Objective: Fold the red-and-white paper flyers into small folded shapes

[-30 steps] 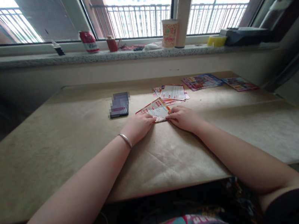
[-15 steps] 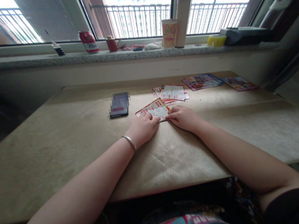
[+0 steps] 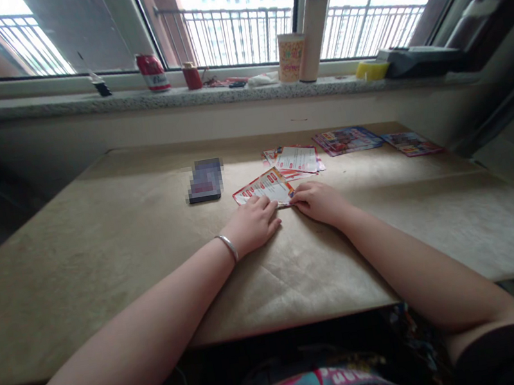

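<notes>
A printed paper card (image 3: 263, 186), white with red labels and an orange edge, lies slanted on the table in front of me. My left hand (image 3: 255, 224) rests on its near left part with the fingers stretched out, and the lower fingers touch the tabletop. At the card's near right corner, my right hand (image 3: 320, 202) pinches the edge between thumb and fingers. The near edge looks folded up in a narrow strip. Just behind it lies a loose pile of similar printed cards (image 3: 298, 160).
Left of the cards lies a blurred-out phone (image 3: 205, 181). Colourful printed sheets (image 3: 349, 140) and another stack (image 3: 412, 143) lie at the back right of the table (image 3: 113, 241). The windowsill holds a red can (image 3: 153, 72), a paper cup (image 3: 290, 57) and a tall bottle (image 3: 314, 30).
My left hand has drawn slightly back toward me, its fingers now flatter and away from the card's near edge. My right hand has shifted a little right, still at the corner.
</notes>
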Demonstrator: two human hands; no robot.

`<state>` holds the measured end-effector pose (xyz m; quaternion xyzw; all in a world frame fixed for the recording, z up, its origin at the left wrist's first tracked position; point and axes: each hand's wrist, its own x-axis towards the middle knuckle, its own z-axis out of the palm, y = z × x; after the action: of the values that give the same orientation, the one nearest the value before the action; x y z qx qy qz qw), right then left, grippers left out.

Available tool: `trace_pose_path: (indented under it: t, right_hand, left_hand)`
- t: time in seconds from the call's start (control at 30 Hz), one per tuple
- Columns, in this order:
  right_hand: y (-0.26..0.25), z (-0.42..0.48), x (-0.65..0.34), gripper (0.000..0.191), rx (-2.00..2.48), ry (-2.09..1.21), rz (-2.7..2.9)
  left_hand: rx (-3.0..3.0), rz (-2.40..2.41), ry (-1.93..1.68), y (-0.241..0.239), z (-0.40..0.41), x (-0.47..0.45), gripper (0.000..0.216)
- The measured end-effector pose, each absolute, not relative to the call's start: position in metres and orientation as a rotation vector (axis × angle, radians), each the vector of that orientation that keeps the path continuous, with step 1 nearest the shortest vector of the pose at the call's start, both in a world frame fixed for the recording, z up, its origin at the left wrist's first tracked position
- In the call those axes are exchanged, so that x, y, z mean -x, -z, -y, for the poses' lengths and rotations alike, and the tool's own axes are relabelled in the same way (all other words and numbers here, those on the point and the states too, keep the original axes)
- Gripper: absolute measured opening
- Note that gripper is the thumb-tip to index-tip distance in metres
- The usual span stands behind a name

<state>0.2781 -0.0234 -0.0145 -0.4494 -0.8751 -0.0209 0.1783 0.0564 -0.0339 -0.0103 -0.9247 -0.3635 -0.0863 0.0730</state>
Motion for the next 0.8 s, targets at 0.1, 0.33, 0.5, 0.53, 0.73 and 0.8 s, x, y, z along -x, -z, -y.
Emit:
trace_pose_path:
  t: [0.1, 0.33, 0.5, 0.53, 0.73, 0.8]
  right_hand:
    - [0.013, 0.024, -0.278, 0.023, 1.290, 0.060, 2.484]
    - [0.005, 0.027, -0.282, 0.025, 1.446, 0.029, 2.489]
    - [0.006, 0.028, -0.288, 0.026, 1.426, -0.015, 2.457]
    - [0.006, 0.029, -0.288, 0.026, 1.395, -0.019, 2.474]
    - [0.008, 0.028, -0.288, 0.028, 1.342, 0.003, 2.518]
    - [0.010, 0.027, -0.288, 0.027, 1.335, 0.000, 2.509]
  left_hand:
    - [2.786, 1.079, 0.276, 0.012, 0.033, -0.055, 0.044]
    - [2.769, 1.106, 0.270, 0.011, 0.033, -0.055, 0.043]
    - [2.765, 1.045, 0.235, 0.010, 0.033, -0.056, 0.044]
    - [2.765, 1.037, 0.229, 0.010, 0.033, -0.056, 0.044]
    - [2.769, 1.015, 0.216, 0.009, 0.032, -0.057, 0.045]
    - [2.766, 1.018, 0.216, 0.008, 0.032, -0.057, 0.044]
